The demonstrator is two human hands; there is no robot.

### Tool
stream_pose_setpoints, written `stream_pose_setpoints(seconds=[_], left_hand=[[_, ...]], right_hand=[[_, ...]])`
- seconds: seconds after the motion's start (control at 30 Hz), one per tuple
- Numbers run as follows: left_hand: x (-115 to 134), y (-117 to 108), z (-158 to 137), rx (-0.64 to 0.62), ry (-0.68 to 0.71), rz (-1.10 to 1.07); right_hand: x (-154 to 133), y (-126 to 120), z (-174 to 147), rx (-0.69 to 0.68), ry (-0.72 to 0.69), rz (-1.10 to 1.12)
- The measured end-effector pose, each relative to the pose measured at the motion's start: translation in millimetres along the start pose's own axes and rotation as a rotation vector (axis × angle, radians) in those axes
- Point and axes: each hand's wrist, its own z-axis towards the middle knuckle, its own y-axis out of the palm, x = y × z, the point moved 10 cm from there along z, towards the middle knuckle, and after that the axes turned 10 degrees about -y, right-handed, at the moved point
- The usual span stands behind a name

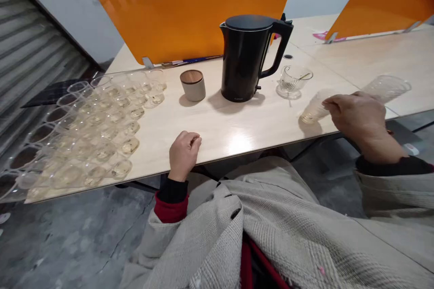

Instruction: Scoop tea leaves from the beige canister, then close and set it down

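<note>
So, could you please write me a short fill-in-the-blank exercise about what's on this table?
1. The right hand grips a clear plastic ____ lying tilted near the table's edge.
2. The left hand rests on the table as a closed ____.
3. The kettle is ____ in colour.
4. The small jar beside the kettle has a ____ lid.

Missing words: cup; fist; black; wooden

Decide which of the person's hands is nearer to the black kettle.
Left, though not by much. The left hand rests as a fist at the table's near edge, in front of the kettle. The right hand is off to the kettle's right, on a clear plastic cup.
</note>
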Motion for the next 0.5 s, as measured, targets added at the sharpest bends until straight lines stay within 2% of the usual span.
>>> stream_pose_setpoints(seconds=[0.17, 0.5], left_hand=[[0.2, 0.4, -1.2, 0.004, 0.005, 0.008], [2.6, -0.2, -2.1, 0.015, 0.011, 0.027]], right_hand=[[1.0, 1.0, 3.8, 0.078, -0.033, 0.036], [18.3, -8.6, -3.3, 0.298, 0.051, 0.249]])
